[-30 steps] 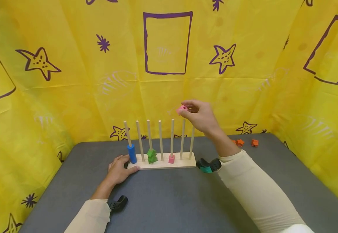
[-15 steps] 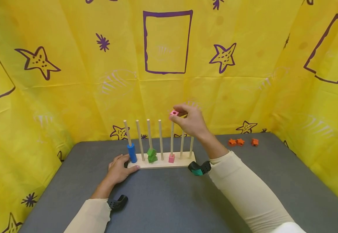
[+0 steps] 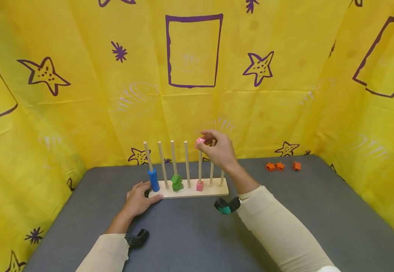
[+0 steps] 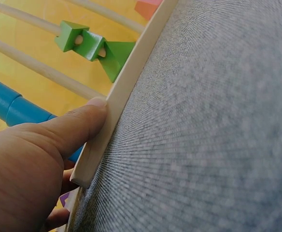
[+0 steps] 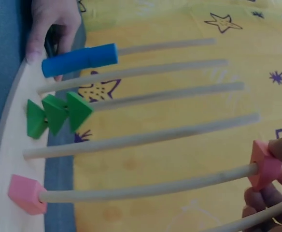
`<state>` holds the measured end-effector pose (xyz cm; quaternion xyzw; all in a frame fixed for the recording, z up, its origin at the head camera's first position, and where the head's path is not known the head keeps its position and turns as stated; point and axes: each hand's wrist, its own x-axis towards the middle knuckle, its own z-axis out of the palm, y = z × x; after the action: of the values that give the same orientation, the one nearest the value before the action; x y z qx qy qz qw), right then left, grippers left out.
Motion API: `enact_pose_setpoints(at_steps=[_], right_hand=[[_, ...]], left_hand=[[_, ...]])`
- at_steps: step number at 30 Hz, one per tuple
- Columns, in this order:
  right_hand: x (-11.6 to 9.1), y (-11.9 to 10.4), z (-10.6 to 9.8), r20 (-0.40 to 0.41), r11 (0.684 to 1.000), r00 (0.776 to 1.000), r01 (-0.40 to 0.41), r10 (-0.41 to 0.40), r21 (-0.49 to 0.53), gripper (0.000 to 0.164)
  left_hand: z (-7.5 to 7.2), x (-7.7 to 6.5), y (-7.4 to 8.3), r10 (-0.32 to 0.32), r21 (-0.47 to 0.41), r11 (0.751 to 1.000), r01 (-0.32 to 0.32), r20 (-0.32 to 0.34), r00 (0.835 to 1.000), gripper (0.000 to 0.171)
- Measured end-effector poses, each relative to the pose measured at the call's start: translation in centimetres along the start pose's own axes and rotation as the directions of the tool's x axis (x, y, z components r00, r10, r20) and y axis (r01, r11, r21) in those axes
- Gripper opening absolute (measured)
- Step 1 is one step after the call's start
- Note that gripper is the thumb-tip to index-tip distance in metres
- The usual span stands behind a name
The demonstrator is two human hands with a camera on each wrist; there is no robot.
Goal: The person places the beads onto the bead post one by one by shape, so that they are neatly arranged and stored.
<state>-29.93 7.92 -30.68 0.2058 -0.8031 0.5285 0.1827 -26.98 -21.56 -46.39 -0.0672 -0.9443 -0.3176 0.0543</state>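
My right hand [image 3: 221,151] pinches a pink block [image 5: 264,166] by its sides at the top of the fifth peg. The peg's tip sits in the block's hole. A second pink block [image 3: 200,186] rests at the foot of that same peg. The wooden peg stand [image 3: 214,191] has a flat base with several upright pegs. My left hand [image 3: 138,198] grips the base's left end, the thumb [image 4: 85,118] on its front edge and the fingers partly hidden behind. Blue cylinders [image 3: 154,180] are stacked on the first peg, green triangular blocks [image 3: 177,182] on the third.
On the grey tabletop [image 3: 190,234], two orange star-shaped blocks [image 3: 280,166] and another orange block [image 3: 297,166] lie at the back right. A yellow patterned cloth [image 3: 132,121] hangs behind and at both sides of the table.
My right hand has carried the pink block left and down, from above the sixth peg onto the tip of the fifth. My left hand has stayed on the stand's end.
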Motion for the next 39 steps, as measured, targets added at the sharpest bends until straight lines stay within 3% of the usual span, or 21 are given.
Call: enact_pose_setpoints(at_steps=[13,20,22,28,39], right_hand=[[-1.6,2.1,1.7,-0.103,0.968,0.99,-0.068,0.095,0.24,0.048],[-2.5,3.5,2.6,-0.121,0.964,0.985,-0.09,0.124,0.249,0.049],[-2.9,2.9,2.5,-0.118,0.963,0.985,-0.092,0.125,0.255,0.048],[-3.6,4.7,3.4,-0.116,0.956,0.984,-0.102,0.138,0.275,0.049],[-5.1,7.4,4.9,-0.119,0.966,0.979,-0.135,0.163,0.219,0.048]], left_hand=[[0.1,-0.1,0.0,0.001,0.006,1.0,-0.001,-0.001,1.0,0.071],[0.2,-0.2,0.1,-0.004,-0.001,1.0,0.004,-0.001,1.0,0.07],[0.2,-0.2,0.1,-0.005,-0.003,1.0,0.005,-0.001,1.0,0.07],[0.2,-0.1,0.1,0.001,0.009,1.0,-0.001,-0.006,1.0,0.069],[0.1,0.0,0.0,0.007,0.017,1.0,-0.007,-0.015,1.0,0.066]])
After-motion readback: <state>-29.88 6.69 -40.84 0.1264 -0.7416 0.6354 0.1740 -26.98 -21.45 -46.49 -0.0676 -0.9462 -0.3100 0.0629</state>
